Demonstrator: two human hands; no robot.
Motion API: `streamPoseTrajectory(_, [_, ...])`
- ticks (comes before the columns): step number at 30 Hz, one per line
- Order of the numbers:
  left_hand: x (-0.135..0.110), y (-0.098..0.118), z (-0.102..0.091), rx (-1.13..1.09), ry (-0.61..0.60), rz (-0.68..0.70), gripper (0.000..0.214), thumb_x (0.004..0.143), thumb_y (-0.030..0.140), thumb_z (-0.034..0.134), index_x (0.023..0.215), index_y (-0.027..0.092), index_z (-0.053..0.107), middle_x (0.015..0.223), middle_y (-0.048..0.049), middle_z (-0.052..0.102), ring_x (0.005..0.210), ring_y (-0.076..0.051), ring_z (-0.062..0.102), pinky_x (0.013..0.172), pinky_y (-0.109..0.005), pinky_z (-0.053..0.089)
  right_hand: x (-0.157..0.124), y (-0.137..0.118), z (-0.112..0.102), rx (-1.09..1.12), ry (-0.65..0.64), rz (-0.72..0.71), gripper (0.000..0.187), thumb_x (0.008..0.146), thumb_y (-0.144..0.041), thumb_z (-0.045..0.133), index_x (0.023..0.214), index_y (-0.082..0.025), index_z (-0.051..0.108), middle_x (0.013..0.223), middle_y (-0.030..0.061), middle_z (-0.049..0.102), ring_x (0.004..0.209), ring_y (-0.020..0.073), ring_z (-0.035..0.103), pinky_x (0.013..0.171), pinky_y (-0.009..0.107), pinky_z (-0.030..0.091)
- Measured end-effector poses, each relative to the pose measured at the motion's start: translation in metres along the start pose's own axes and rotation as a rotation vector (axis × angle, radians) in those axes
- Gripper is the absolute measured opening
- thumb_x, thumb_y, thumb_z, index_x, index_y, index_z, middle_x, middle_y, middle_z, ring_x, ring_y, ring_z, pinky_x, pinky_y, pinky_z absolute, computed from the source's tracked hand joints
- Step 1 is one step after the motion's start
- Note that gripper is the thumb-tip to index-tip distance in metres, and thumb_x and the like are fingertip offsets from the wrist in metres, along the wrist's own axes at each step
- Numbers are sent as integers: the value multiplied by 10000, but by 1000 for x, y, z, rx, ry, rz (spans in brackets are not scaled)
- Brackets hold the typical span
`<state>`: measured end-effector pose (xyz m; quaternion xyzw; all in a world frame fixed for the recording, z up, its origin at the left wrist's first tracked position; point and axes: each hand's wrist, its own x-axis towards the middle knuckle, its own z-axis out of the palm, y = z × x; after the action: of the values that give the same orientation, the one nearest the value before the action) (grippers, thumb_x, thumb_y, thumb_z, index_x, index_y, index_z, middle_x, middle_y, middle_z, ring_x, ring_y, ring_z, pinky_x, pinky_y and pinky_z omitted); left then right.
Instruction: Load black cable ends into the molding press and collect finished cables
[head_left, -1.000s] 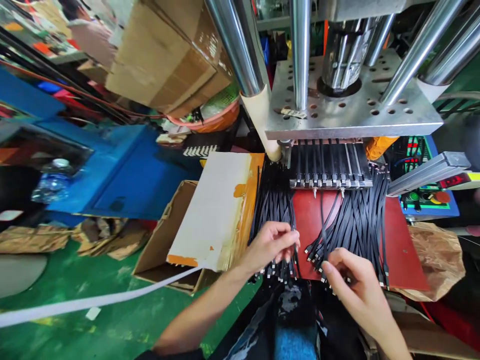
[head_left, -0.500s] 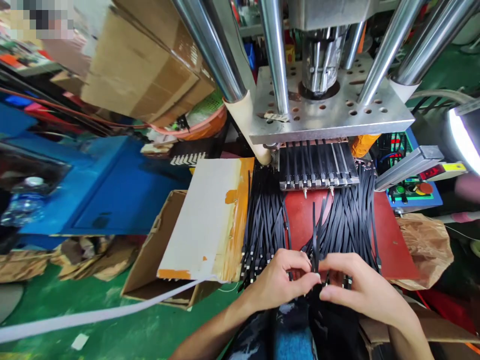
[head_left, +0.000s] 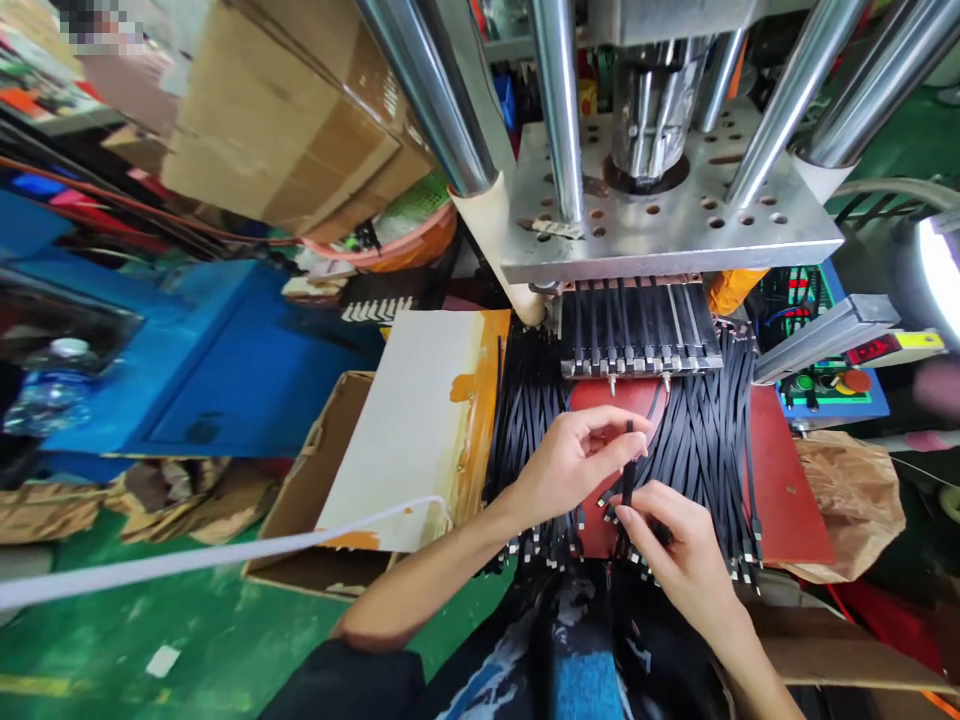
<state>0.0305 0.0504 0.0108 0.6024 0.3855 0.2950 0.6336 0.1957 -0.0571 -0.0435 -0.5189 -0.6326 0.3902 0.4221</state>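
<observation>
My left hand point(head_left: 574, 462) is closed in a pinch on the end of one flat black cable point(head_left: 628, 452) held upright over the red mat point(head_left: 772, 480). Just below it, my right hand point(head_left: 675, 545) is closed on the same cable lower down, among the plug ends of the right bundle of black cables point(head_left: 709, 430). A second bundle of black cables point(head_left: 529, 420) lies to the left. Both bundles fan out from under the mould block point(head_left: 637, 330) of the press.
The press plate point(head_left: 675, 225) and steel columns stand above the mould. A white and orange board point(head_left: 420, 420) lies over a cardboard box point(head_left: 315, 480) at the left. A control panel point(head_left: 832, 385) and brown paper bag point(head_left: 855, 490) are at the right. Green floor below.
Both hands have risen from the near edge of the mat. My left hand has lifted the single cable's end higher, toward the mould, and my right hand has slid lower along it.
</observation>
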Motion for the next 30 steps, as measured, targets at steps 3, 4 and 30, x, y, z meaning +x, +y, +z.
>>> streamPoseTrajectory(3, [7,4,-1,16,-54,39,241,979,332,702,930,128,820,912,-74,783,797,-147,691,742,-239,532,-8,8,0,-12,40,-52,129,1035,-164,620,1050,-248,717,906,9,696,791,134,667,728,236,519])
streamPoseTrajectory(4, [7,4,-1,12,-64,47,233,977,316,708,900,131,827,929,-78,789,813,-150,696,750,-241,530,-10,10,-2,-9,70,-66,168,1029,-145,622,1093,-259,728,938,14,713,828,139,687,756,239,534])
streamPoseTrajectory(30, [53,25,-29,274,172,394,205,1005,314,708,1015,161,844,830,-36,748,658,-117,625,641,-248,487,3,-3,6,253,-259,314,356,1045,-434,608,774,-203,602,738,-12,575,650,135,552,568,248,437])
